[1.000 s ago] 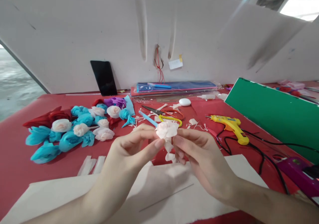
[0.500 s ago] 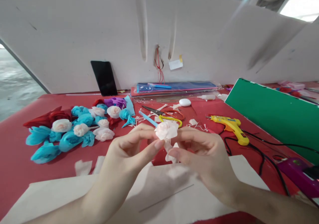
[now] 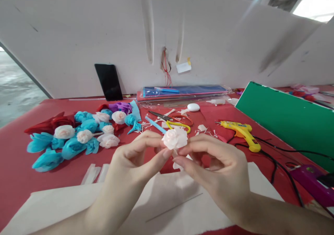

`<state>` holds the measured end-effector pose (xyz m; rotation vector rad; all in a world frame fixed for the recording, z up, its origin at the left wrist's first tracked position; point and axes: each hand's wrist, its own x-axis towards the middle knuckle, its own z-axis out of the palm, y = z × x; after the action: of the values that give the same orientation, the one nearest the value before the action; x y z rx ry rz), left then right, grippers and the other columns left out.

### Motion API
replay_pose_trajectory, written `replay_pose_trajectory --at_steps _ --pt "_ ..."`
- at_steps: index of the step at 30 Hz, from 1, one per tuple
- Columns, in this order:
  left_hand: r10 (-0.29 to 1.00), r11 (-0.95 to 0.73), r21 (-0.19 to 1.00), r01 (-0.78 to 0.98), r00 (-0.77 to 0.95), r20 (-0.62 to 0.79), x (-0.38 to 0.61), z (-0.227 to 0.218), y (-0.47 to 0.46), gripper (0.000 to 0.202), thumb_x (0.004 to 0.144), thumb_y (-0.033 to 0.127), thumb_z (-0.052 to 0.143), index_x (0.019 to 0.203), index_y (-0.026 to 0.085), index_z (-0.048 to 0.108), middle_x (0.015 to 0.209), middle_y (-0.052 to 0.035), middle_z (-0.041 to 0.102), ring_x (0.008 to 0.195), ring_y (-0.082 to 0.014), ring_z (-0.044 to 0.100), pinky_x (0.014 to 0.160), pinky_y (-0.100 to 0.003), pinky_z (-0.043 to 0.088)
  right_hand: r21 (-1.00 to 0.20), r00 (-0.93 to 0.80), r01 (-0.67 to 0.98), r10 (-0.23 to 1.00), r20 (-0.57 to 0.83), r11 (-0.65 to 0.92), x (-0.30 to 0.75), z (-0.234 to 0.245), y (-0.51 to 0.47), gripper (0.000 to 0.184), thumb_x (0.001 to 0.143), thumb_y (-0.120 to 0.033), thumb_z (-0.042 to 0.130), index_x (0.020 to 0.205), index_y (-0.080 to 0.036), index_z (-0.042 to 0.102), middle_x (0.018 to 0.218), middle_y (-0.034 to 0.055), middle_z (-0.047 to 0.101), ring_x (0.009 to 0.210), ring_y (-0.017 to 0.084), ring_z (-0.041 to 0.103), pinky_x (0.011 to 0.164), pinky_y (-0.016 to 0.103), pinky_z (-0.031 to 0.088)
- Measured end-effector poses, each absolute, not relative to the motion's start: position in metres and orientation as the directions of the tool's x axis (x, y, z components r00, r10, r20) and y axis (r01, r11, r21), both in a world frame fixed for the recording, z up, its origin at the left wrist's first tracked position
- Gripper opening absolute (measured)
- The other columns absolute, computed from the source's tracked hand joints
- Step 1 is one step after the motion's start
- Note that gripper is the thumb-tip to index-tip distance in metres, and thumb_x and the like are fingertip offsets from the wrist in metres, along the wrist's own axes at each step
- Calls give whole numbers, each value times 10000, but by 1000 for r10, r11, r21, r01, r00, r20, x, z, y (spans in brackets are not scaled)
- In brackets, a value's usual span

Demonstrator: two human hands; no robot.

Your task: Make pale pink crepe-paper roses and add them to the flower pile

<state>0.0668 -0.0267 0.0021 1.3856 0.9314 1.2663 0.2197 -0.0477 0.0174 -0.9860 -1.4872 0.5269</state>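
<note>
A pale pink paper flower (image 3: 175, 138) is held up between both hands, its loose strip tail partly hidden by the fingers. My left hand (image 3: 141, 165) is closed, thumb and forefinger pinching the base of the bloom from the left. From the right, my right hand (image 3: 219, 169) pinches the paper just under the petals. Beneath the hands lies a pale paper sheet (image 3: 65, 200), with a thin dark wire (image 3: 174, 207) across it.
Blue, white and red paper flowers (image 3: 74, 148) are piled at left. Scissors (image 3: 179, 123) and paper scraps lie beyond the hands. At right are a yellow glue gun (image 3: 241, 132) with black cords, a green board (image 3: 284, 123) and a purple device (image 3: 311, 182). A phone (image 3: 109, 81) leans on the wall.
My right hand has shifted its pinch up to the flower's base, and the tail below shows less. The bloom looks fuller and rounder. The left hand stays almost in place.
</note>
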Motion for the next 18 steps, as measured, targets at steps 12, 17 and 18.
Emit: replay_pose_trajectory --at_steps 12,17,18 --pt "963 -220 973 -73 140 228 68 3 -26 134 776 211 700 660 277 708 740 50 681 729 -135 625 695 -210 521 -827 75 272 846 528 492 221 18 -47 112 645 -69 779 652 -147 699 611 -35 670 464 21 493 362 86 335" --pt "959 -245 968 -45 132 249 69 5 -27 148 765 189 692 649 278 709 728 58 674 720 -121 613 693 -187 510 -785 66 310 811 581 537 219 17 -48 80 689 -70 745 681 -143 713 621 -17 680 476 37 525 367 94 361" --pt "959 -245 969 -39 136 248 69 5 -27 141 767 190 690 658 277 713 734 56 678 725 -122 616 696 -187 510 -780 61 321 810 583 537 219 16 -48 72 707 -77 733 694 -145 714 633 -12 684 485 45 537 377 101 382"
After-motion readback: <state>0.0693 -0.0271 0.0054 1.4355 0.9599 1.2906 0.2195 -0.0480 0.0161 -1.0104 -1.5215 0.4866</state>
